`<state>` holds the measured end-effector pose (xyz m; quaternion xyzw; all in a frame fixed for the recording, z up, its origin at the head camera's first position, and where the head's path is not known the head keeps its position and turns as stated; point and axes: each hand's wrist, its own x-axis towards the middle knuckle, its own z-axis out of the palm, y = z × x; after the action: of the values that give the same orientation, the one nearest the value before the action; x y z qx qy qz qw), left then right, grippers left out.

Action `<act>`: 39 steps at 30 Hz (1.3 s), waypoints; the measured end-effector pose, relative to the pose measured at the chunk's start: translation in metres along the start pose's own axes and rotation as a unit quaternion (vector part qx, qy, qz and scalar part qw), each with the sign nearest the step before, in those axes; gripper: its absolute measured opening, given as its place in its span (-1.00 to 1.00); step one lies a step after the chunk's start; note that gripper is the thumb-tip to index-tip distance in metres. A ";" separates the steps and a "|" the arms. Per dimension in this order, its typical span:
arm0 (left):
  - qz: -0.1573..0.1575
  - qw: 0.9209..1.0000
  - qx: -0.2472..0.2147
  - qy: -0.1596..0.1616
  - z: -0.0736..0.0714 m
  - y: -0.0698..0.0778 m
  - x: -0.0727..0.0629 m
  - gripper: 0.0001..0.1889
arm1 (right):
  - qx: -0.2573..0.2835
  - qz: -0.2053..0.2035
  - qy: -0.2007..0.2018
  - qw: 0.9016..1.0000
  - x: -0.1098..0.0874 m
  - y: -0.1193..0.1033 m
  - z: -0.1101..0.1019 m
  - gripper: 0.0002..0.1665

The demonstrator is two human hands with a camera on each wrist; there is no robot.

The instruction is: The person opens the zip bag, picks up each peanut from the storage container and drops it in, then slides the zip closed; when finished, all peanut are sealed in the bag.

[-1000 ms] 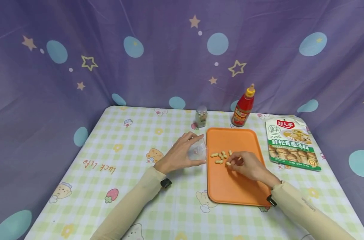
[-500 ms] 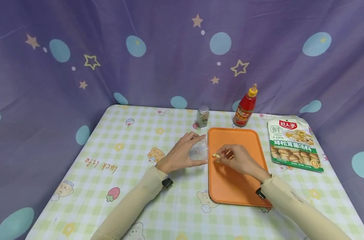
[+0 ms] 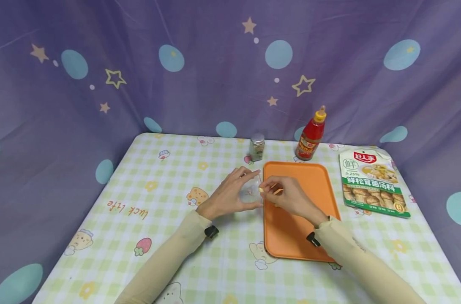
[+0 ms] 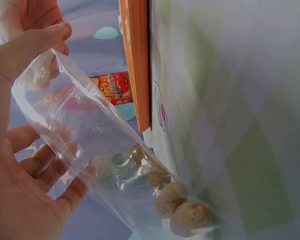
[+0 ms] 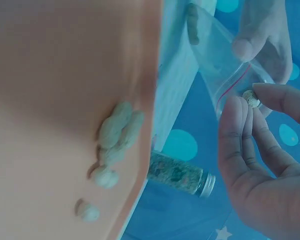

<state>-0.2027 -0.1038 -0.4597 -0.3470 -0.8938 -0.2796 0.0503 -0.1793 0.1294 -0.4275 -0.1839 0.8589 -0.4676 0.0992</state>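
My left hand (image 3: 227, 195) holds a clear zip-lock bag (image 4: 72, 112) by its mouth, thumb on one side and fingers on the other, just left of the orange tray (image 3: 291, 242). Several peanuts (image 4: 191, 218) lie in the bottom of the bag. Between thumb and fingertips, my right hand (image 3: 289, 195) pinches a peanut (image 5: 251, 98) right at the bag's mouth. On the tray, several more peanuts (image 5: 115, 131) lie near its left rim, mostly hidden behind the right hand in the head view.
Behind the tray stand a small glass spice jar (image 3: 257, 148) with a metal lid and a red sauce bottle (image 3: 310, 137) with a yellow cap. A green and white mushroom seasoning pouch (image 3: 372, 183) lies to the right on the checked tablecloth (image 3: 169, 190).
My right hand has picked up a peanut from the tray and moved left with it to the bag's mouth. The left hand keeps holding the bag in place.
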 end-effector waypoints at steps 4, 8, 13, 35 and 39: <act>-0.001 1.000 -0.004 0.000 0.001 0.000 0.000 -0.01 | -0.015 -0.011 0.004 1.000 0.002 -0.005 0.003 -0.79; -0.004 1.000 -0.003 0.000 0.001 0.001 0.000 -0.01 | -0.035 -0.027 0.005 0.999 0.001 -0.006 0.005 -0.80; -0.001 1.000 0.000 0.002 0.002 0.001 0.001 -0.01 | -0.037 -0.031 -0.002 0.999 0.000 -0.006 0.005 -0.81; -0.004 1.000 0.010 -0.004 -0.001 0.002 0.002 0.00 | -0.029 -0.021 -0.008 0.999 -0.004 0.009 -0.008 -0.81; -0.003 1.000 0.012 0.000 -0.001 0.001 0.001 0.00 | -0.044 -0.013 -0.006 0.999 -0.004 0.018 -0.011 -0.80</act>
<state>-0.2025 -0.1032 -0.4580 -0.3439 -0.8980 -0.2689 0.0543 -0.1838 0.1486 -0.4363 -0.2024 0.8753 -0.4298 0.0905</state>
